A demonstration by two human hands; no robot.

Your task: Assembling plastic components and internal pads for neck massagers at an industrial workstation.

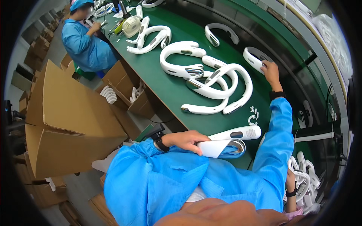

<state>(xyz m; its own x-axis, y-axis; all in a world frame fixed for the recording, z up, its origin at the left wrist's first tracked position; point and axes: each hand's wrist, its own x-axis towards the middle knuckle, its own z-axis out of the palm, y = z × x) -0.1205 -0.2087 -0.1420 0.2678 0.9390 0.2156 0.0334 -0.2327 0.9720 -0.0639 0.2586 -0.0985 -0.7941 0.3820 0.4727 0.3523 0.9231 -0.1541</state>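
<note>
White plastic neck fan (230,137), lower centre of frame, is grasped by the left hand (186,140) at the near table (166,86) edge, with a pale sheet against its end. The right hand (270,72) reaches to upper right, fingers closing on a second neck fan (253,58); its grip is not fully visible. Judged step: picking up the next unit while one is held. A pile of neck fans (207,75) lies between. A cardboard box (64,120) stands left; a co-worker (85,37) sits upper left.
</note>
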